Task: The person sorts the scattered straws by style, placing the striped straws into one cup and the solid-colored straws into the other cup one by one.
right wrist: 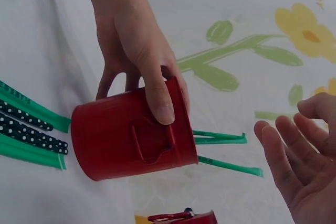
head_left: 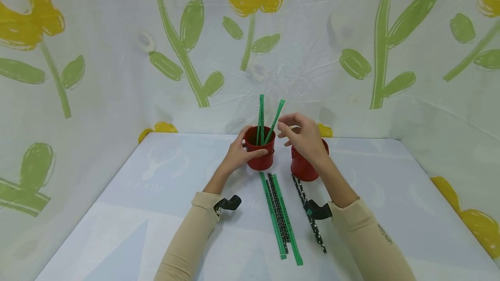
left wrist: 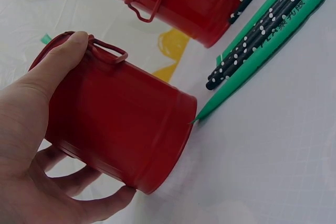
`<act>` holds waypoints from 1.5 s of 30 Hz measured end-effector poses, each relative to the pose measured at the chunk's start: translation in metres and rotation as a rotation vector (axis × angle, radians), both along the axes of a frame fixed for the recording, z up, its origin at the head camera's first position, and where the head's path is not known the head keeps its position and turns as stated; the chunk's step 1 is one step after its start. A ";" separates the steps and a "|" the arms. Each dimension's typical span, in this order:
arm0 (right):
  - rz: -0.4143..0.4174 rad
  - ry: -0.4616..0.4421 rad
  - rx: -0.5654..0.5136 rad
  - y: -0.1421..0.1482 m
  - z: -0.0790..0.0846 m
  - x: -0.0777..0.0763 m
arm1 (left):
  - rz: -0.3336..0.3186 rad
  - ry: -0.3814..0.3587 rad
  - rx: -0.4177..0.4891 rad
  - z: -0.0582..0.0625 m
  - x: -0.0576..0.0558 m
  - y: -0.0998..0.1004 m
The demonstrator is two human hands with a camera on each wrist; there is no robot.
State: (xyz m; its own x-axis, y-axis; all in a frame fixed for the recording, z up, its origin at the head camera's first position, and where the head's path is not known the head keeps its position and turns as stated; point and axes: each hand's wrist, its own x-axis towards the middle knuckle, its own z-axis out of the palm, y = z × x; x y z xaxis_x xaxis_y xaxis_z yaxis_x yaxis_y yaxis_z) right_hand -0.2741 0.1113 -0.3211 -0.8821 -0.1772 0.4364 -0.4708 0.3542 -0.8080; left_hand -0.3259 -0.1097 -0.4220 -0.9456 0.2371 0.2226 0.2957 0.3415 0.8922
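My left hand (head_left: pixel 236 153) grips a small red metal bucket (head_left: pixel 261 160) by its side, thumb across the near wall and fingers behind it. Several thin green wrapped straws (head_left: pixel 262 114) stand in that bucket, their lower ends hidden inside. In the right wrist view the thumb lies near the rim, beside the wire handle (right wrist: pixel 140 142). My right hand (head_left: pixel 304 137) hovers just right of the straw tops with loosely bent fingers and nothing in them. Behind its wrist a second red bucket (head_left: pixel 302 167) stands on the table, partly covered, its inside hidden.
Between the forearms lie green wrapped straws (head_left: pixel 287 222) alongside black dotted straws (head_left: pixel 278 211), pointing toward the buckets. Farther right, black patterned straws (head_left: pixel 317 231) lie partly under the right wrist's camera (head_left: pixel 318 210). A flowered sheet (head_left: pixel 304 55) hangs behind the white table (head_left: pixel 129 194).
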 end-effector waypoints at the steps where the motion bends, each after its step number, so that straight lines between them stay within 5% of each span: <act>1: 0.003 0.000 0.005 0.000 -0.002 0.002 | 0.001 0.001 0.000 0.000 0.000 0.000; 22: -0.003 -0.111 0.097 0.014 -0.042 0.025 | 0.000 -0.004 -0.003 -0.005 -0.001 0.003; 45: 0.100 -0.304 0.293 0.006 -0.060 0.017 | -0.001 0.009 -0.007 -0.002 -0.001 0.000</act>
